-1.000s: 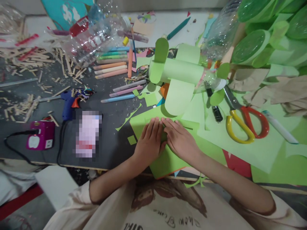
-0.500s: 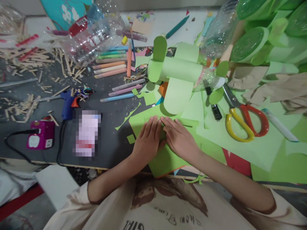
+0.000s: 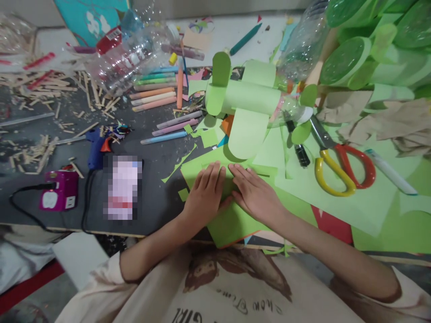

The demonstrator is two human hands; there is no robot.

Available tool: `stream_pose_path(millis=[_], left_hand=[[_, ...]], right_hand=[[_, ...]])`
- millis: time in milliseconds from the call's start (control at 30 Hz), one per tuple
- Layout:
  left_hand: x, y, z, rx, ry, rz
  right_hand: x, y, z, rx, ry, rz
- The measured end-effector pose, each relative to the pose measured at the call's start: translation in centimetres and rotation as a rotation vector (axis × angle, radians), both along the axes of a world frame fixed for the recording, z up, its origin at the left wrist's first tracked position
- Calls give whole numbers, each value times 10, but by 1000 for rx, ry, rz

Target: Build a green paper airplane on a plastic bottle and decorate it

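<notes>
My left hand (image 3: 206, 192) lies flat with fingers stretched out on a bright green sheet of paper (image 3: 232, 226). Beside it my right hand (image 3: 253, 190) presses on the same sheet, fingers extended, with a small gap between the two hands. A narrow strip or folded edge of green paper (image 3: 264, 169) shows along the fingertips; the part under the hands is hidden. Just beyond stands a paper-covered bottle model plane (image 3: 252, 96) with pale green wings and a clear bottle neck pointing right.
Scissors (image 3: 336, 168) with red and yellow handles lie right, near a black marker (image 3: 299, 150). A blue glue gun (image 3: 96, 148), a phone (image 3: 121, 188) and a purple power adapter (image 3: 59, 190) sit left. Marker pens (image 3: 155, 96), wood sticks (image 3: 43, 85) and plastic bottles (image 3: 128, 58) lie farther back.
My hands have slid slightly apart, with the right hand shifting a little to the right along the green paper. The view has shifted slightly.
</notes>
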State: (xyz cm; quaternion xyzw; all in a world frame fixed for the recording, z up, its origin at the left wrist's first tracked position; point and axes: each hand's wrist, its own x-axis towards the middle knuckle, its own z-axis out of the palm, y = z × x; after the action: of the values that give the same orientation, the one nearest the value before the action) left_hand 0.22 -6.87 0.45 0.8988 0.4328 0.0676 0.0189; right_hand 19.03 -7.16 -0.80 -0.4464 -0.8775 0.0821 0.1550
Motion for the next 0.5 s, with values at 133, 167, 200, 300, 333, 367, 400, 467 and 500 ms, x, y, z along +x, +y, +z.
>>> stream_pose_path(millis=[133, 167, 200, 300, 333, 367, 400, 467, 500], left_hand=[[0, 0, 0, 0, 4, -7], [0, 0, 1, -13, 7, -3], [1, 0, 3, -29, 13, 4], [6, 1, 9, -74, 46, 31], [8, 1, 11, -82, 62, 39], [10, 1, 13, -84, 77, 47], [12, 1, 15, -82, 90, 56], [16, 1, 17, -63, 101, 71], [18, 1, 17, -46, 98, 71]], right_hand=[[14, -6, 2, 1, -10, -50], [18, -8, 2, -3, -16, -69], [22, -9, 3, -6, -24, -88], [32, -13, 3, 21, -45, -137], [33, -14, 3, 30, -46, -148], [34, -15, 3, 32, -45, -156], [35, -15, 3, 30, -42, -162], [35, -16, 2, 22, -34, -173], [34, -17, 2, 18, -31, -177]])
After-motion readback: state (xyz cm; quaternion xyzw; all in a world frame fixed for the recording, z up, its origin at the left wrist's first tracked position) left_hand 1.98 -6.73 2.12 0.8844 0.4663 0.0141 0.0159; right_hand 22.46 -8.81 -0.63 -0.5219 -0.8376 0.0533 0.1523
